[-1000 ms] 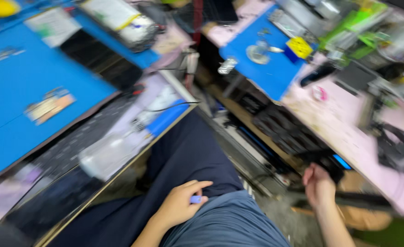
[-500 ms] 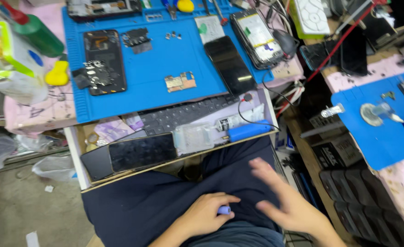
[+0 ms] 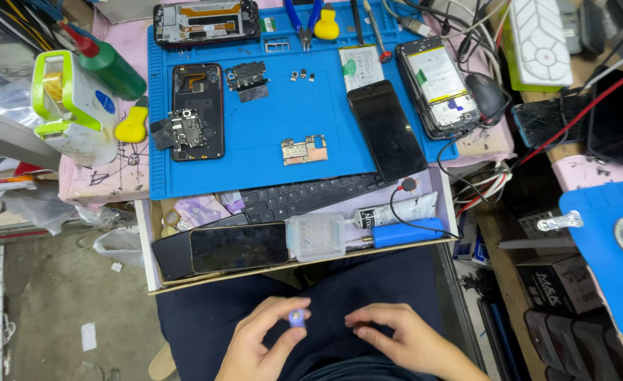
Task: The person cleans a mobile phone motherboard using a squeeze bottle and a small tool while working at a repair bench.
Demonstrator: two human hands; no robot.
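Head view, from left to right: a white and green tape dispenser (image 3: 75, 106) and a green bottle (image 3: 112, 69) stand at the left edge of the surface (image 3: 106, 180), beside a blue work mat (image 3: 269, 134). On the mat lie an opened phone frame (image 3: 197, 111), a small circuit board (image 3: 304, 149) and a dark phone (image 3: 386, 130) face up. Below the mat an open drawer (image 3: 149, 240) holds another phone (image 3: 238, 247) and a clear plastic box (image 3: 316, 237). Over the lap, the left hand (image 3: 258, 346) pinches a small blue piece (image 3: 296, 318) between thumb and fingertips. Just to its right, the right hand (image 3: 403, 339) rests on the dark trousers (image 3: 368, 282), fingers loosely curled and holding nothing.
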